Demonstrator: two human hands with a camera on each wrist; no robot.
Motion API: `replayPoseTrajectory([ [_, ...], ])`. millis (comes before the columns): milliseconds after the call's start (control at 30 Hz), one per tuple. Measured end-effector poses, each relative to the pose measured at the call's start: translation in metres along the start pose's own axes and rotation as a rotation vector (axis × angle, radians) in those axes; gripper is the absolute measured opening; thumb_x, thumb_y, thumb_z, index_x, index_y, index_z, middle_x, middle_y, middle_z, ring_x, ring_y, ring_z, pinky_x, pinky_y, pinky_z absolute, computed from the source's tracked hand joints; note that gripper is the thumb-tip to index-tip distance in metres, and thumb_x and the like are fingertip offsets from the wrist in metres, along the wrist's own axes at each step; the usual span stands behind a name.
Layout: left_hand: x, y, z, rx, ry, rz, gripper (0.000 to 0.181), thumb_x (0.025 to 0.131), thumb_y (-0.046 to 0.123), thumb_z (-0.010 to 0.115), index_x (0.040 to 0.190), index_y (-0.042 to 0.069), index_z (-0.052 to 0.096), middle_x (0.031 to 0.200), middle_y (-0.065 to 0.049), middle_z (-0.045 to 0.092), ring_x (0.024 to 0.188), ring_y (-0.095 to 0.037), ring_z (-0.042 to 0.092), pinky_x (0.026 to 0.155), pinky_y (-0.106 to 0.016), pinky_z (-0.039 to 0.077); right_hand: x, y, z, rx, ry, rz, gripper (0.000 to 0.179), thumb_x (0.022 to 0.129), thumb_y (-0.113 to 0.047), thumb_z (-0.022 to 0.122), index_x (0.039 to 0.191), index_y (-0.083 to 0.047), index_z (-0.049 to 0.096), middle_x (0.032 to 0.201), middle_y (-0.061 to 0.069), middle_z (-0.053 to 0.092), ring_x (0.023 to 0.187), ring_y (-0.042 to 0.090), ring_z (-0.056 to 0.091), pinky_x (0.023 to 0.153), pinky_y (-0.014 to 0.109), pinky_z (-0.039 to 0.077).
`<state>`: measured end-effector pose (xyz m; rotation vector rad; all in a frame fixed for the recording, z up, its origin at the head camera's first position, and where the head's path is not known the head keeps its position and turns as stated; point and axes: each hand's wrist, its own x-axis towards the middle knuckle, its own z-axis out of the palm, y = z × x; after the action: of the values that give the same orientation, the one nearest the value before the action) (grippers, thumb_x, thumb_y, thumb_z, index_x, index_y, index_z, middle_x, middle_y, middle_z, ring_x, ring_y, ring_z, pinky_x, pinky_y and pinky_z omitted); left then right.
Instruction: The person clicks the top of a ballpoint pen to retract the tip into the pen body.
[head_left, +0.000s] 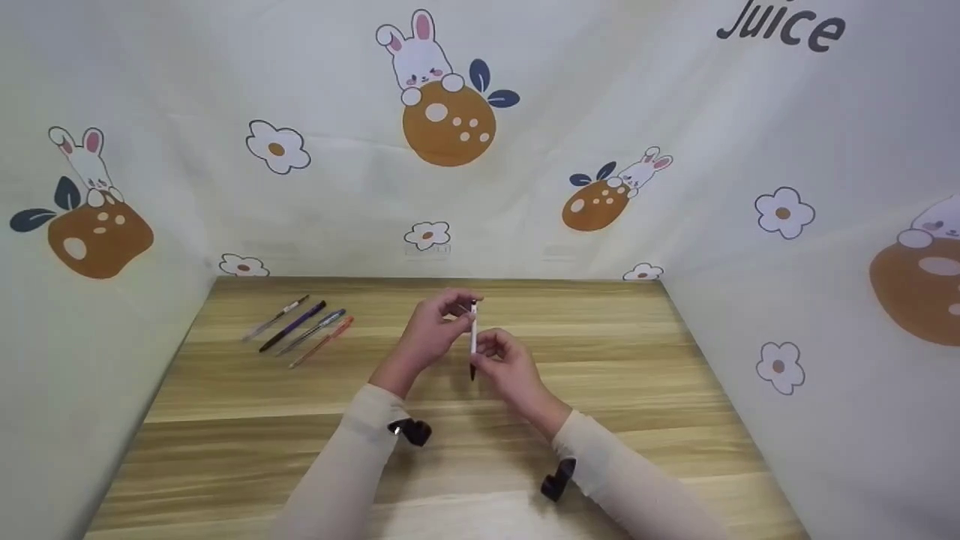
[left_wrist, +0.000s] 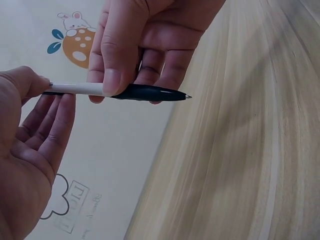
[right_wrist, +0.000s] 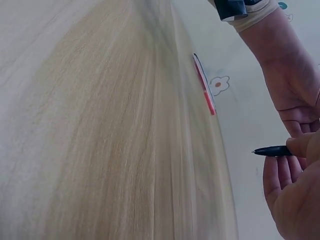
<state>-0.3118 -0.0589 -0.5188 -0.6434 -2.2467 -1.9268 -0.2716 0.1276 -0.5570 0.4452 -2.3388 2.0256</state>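
Observation:
A white ballpoint pen (head_left: pixel 474 339) with a black grip section is held above the table, its tip pointing toward the person. My left hand (head_left: pixel 433 328) pinches the far end of it between thumb and fingers. Lower down, the right hand (head_left: pixel 516 369) pinches the barrel near the black section. In the left wrist view the metal point sticks out of the black grip (left_wrist: pixel 150 93). The right wrist view shows the black front part (right_wrist: pixel 272 151) beyond the right thumb; the rest of the pen is hidden behind the hands there.
At the table's far left lie several pens side by side: a clear one with a white part (head_left: pixel 277 317), a dark purple one (head_left: pixel 294 325), a clear bluish one (head_left: pixel 311 331) and an orange-red one (head_left: pixel 322 341). Printed curtains (head_left: pixel 337 202) surround the wooden table (head_left: pixel 247 442).

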Motion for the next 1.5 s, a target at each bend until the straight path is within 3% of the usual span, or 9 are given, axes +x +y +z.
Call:
replayPoseTrajectory([
  [233,0.0009,-0.0022,0.0001,-0.011,0.013,-0.014,0.028,0.102,-0.003,0.07,0.129,0.001,0.076,0.108,-0.008,0.076,0.102,-0.024,0.07,0.086,-0.036,0.064,-0.0003,-0.002,0.0008,0.024,-0.008,0.016,0.025,0.097,0.007,0.076,0.119,0.014,0.067,0.102,0.013,0.073,0.094,0.017,0.068,0.083,0.024,0.058],
  [400,0.0012,-0.0019,-0.0007,-0.025,0.011,-0.036,0.027,0.102,-0.003,0.07,0.128,0.003,0.077,0.11,-0.015,0.076,0.1,-0.023,0.07,0.086,-0.038,0.065,-0.0001,-0.0042,0.0016,0.059,-0.008,0.034,0.022,0.096,0.008,0.075,0.117,0.012,0.068,0.104,0.018,0.073,0.094,0.017,0.067,0.082,0.025,0.058],
  [667,0.0012,0.0006,0.0011,-0.025,0.032,-0.044,0.026,0.101,-0.004,0.07,0.125,0.003,0.077,0.107,-0.017,0.075,0.096,-0.022,0.071,0.086,-0.035,0.063,0.0002,-0.0054,0.0017,0.062,-0.011,0.039,0.022,0.096,0.012,0.073,0.118,0.015,0.067,0.097,0.004,0.071,0.092,0.016,0.067,0.081,0.024,0.057],
  [800,0.0008,0.0014,0.0028,-0.003,0.037,-0.039,0.024,0.101,-0.002,0.07,0.123,0.004,0.078,0.103,-0.009,0.075,0.097,-0.02,0.069,0.087,-0.035,0.06,-0.0007,-0.007,0.0012,0.053,-0.019,0.023,0.023,0.096,0.01,0.074,0.118,0.014,0.067,0.098,0.003,0.071,0.093,0.016,0.067,0.082,0.025,0.058],
  [933,-0.0002,0.0013,0.0037,0.004,0.02,-0.021,0.031,0.101,-0.002,0.068,0.13,0.005,0.075,0.102,-0.005,0.074,0.096,-0.02,0.069,0.084,-0.033,0.059,-0.0001,-0.0074,0.0005,0.051,-0.021,0.027,0.024,0.097,0.009,0.073,0.119,0.015,0.066,0.099,0.003,0.07,0.093,0.016,0.067,0.081,0.025,0.06],
  [1100,-0.0025,-0.0002,0.0039,-0.023,-0.002,-0.009,0.043,0.098,-0.008,0.066,0.139,0.006,0.07,0.108,-0.012,0.072,0.093,-0.023,0.069,0.082,-0.03,0.057,0.0007,-0.0076,0.0001,0.049,-0.021,0.044,0.026,0.097,0.011,0.071,0.121,0.018,0.064,0.098,0.002,0.071,0.093,0.016,0.067,0.081,0.025,0.061],
  [1500,-0.0034,-0.0018,0.004,-0.026,-0.005,-0.028,0.046,0.098,-0.009,0.067,0.142,0.004,0.069,0.11,-0.013,0.07,0.094,-0.023,0.068,0.082,-0.03,0.057,0.0014,-0.0044,0.0,0.018,-0.022,0.054,0.025,0.097,0.008,0.074,0.12,0.015,0.067,0.102,0.011,0.074,0.094,0.016,0.069,0.083,0.025,0.06],
])
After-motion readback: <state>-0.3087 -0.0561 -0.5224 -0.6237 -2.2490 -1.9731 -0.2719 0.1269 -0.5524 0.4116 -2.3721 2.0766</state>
